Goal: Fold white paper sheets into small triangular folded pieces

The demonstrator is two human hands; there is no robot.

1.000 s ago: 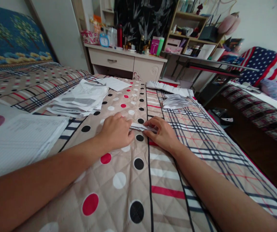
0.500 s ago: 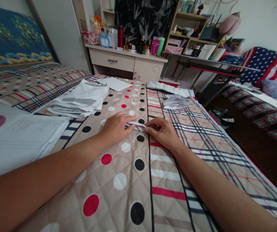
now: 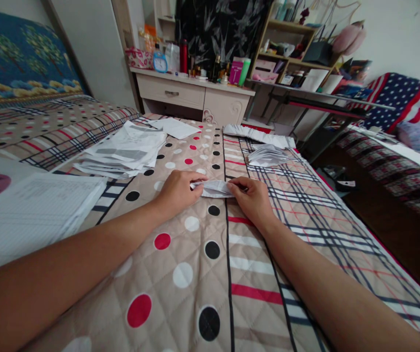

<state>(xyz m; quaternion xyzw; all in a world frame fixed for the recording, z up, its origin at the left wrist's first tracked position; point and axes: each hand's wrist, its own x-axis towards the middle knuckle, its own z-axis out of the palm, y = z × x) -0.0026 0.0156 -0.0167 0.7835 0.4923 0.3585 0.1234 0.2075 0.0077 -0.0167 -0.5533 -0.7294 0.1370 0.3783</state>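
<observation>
A small folded piece of white paper (image 3: 216,188) is stretched between my hands, low over the patterned bedspread (image 3: 182,234). My left hand (image 3: 180,189) pinches its left end between thumb and fingers. At the right end, my right hand (image 3: 251,195) grips the paper the same way. Creases show along the strip's middle; its two ends are hidden by my fingers. Beyond my right hand lies a pile of folded papers (image 3: 266,155), and behind that a long folded white strip (image 3: 257,135).
To the left are a stack of loose printed sheets (image 3: 121,149) and a thicker stack of lined paper (image 3: 37,210). A white sheet (image 3: 178,128) lies farther back. A dresser (image 3: 191,95) stands beyond the bed, and a desk with shelves (image 3: 286,63) is at the right.
My right hand has shifted slightly right, away from the left. More of the folded paper now shows between them, and it looks wider and flatter.
</observation>
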